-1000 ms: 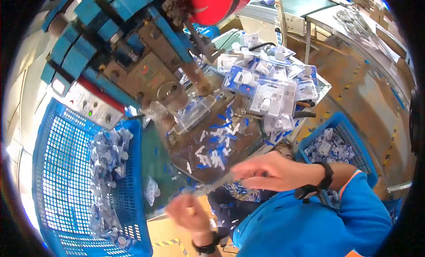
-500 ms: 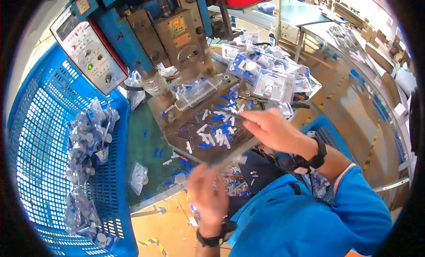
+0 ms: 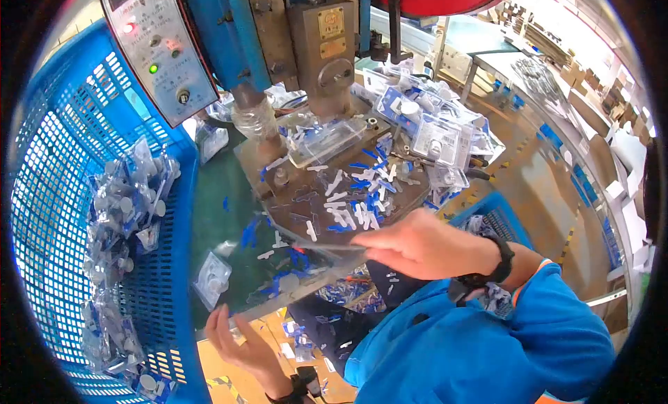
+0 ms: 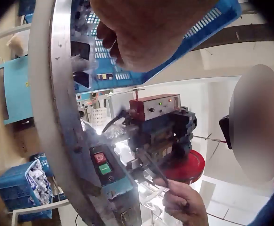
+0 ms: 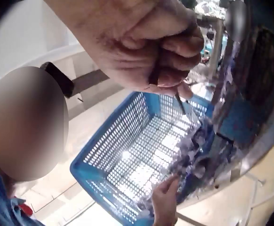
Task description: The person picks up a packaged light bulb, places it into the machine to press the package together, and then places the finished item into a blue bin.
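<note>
My right hand [image 3: 424,247] grips a thin, dark, stick-like tool [image 4: 155,172], whose grey length points left over the front of the metal press plate [image 3: 410,195]. Loose white and blue plastic strips [image 3: 358,202] are scattered on that plate. Lower left, my left hand [image 3: 240,345] has its fingers spread and partly bent at the table's front edge. Just beyond its fingertips lies a clear blister pack [image 3: 212,279] on the green table top [image 3: 223,230]. A clear plastic tray [image 3: 327,143] sits under the press head.
A blue press [image 3: 320,49] with a control box [image 3: 163,56] stands ahead. On the left, a large blue basket [image 3: 42,216] contains bagged packs. Blister packs [image 3: 435,136] are piled right of the press, and another blue basket [image 3: 497,216] stands lower right.
My left hand has moved left, away from the middle, to the table edge by the blister pack. The right hand keeps its tool, now pointing left. The head view has shifted.
</note>
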The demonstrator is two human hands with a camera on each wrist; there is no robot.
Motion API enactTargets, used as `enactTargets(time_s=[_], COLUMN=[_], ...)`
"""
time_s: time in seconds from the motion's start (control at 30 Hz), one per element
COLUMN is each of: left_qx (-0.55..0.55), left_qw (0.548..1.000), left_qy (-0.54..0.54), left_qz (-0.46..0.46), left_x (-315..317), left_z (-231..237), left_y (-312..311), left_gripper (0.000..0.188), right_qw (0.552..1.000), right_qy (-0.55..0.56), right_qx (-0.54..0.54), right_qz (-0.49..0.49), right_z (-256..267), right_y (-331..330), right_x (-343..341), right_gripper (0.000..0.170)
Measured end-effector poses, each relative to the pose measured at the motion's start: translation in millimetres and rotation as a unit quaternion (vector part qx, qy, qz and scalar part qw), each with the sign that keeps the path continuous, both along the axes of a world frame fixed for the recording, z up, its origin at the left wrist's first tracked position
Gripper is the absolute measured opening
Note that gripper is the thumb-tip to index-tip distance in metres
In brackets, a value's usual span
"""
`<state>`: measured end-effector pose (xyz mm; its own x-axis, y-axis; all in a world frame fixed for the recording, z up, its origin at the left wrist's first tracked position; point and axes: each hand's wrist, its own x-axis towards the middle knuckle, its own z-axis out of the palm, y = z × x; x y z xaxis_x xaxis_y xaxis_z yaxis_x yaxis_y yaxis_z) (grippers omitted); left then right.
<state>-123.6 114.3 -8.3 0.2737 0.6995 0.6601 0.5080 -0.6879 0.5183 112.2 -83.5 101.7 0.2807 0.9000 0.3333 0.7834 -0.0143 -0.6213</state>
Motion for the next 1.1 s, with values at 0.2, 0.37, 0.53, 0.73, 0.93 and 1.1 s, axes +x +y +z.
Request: enactTargets(time_s=[0.2,0.37,0.53,0.73,0.93,1.1], left_qx=[0.055,0.085,-0.027,-0.009,0.007,-0.228], left_qw=[0.998,0.987,0.989,0.989,0.998,0.945], left_qy=[0.025,0.134,0.143,0.147,-0.006,-0.224], left_qz=[0.009,0.022,0.003,-0.001,0.057,-0.065], left_x=[-3,3,13,-4,-18,2], left_z=[7,4,0,-5,19,24], left_y=[16,42,45,68,48,1], left_gripper=[0.028,0.046,0.053,0.031,0.018,0.013], right_qw=[0.976,0.964,0.973,0.997,0.989,0.947], right_qy=[-0.112,-0.141,-0.132,-0.064,-0.133,-0.320], right_qx=[-0.041,-0.014,-0.117,-0.020,0.027,0.000], right_qz=[-0.185,-0.225,-0.150,0.041,0.058,0.004], right_z=[-7,-35,-33,3,-19,-61], right_y=[-5,19,37,9,40,123], right_x=[49,77,35,8,-7,-51], right_gripper=[0.016,0.017,0.012,0.015,0.013,0.015])
